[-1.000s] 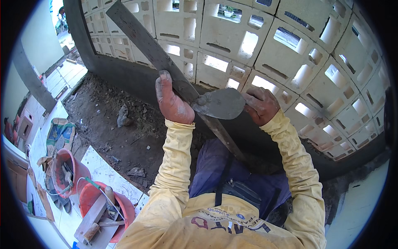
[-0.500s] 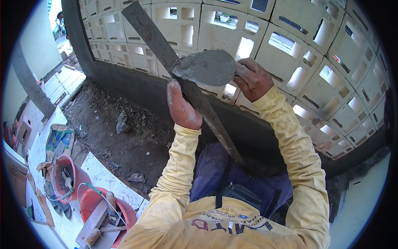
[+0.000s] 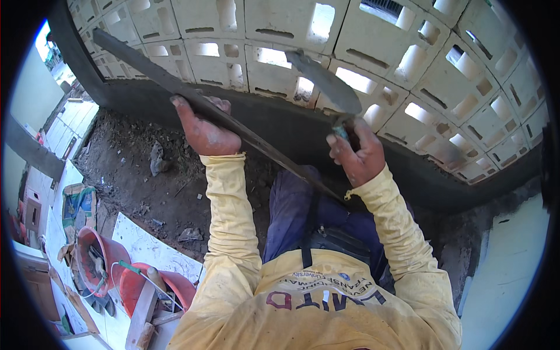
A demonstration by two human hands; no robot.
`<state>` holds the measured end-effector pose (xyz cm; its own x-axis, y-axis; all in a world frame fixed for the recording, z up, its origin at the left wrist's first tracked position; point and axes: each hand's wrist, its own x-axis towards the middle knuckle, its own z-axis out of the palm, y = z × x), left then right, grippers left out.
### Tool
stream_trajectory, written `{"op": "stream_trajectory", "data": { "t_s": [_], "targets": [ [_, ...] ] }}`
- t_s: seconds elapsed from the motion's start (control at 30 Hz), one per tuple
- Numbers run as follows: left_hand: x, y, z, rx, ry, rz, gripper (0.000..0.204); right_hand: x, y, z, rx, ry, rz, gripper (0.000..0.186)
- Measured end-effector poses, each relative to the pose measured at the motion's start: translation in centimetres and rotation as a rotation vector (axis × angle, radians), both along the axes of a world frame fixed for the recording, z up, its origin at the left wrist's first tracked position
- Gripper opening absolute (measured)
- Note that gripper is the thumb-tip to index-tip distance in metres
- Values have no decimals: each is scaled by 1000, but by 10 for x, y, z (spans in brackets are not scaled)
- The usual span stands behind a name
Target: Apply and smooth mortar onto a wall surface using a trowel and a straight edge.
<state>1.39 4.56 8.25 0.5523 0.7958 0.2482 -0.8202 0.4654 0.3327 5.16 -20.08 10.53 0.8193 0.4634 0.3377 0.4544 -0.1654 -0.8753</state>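
Note:
My left hand [image 3: 205, 129] grips a long dark straightedge [image 3: 140, 67] that runs diagonally from the upper left down toward my lap. My right hand [image 3: 357, 154] is closed on the handle of a trowel [image 3: 324, 81], its grey blade raised and pointing up-left against the wall of pale perforated blocks [image 3: 268, 35]. Below the blocks runs a band of dark wet plaster [image 3: 291, 125]. Both hands are smeared with mortar. My yellow sleeves come up from the lower edge.
Rubble and dirt floor [image 3: 146, 175] lie at the left below the wall. Two red buckets [image 3: 96, 259] with tools and a white board [image 3: 146, 245] sit at the lower left. A pale panel [image 3: 507, 262] stands at the right.
The trowel has lifted off the straightedge and swung right and up toward the blocks. My left hand has moved up along the straightedge, and the two hands are now apart.

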Motion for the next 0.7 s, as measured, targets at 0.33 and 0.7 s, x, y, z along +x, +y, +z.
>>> {"op": "stream_trajectory", "data": {
  "t_s": [0.33,0.7],
  "targets": [
    [-21,36,-3,151,-253,-106,41,-75,-109,-130,-376,563,-224,32],
    [-12,-5,-7,39,-260,-9,39,-86,1,-55,-202,-57,65,36]
  ]
}}
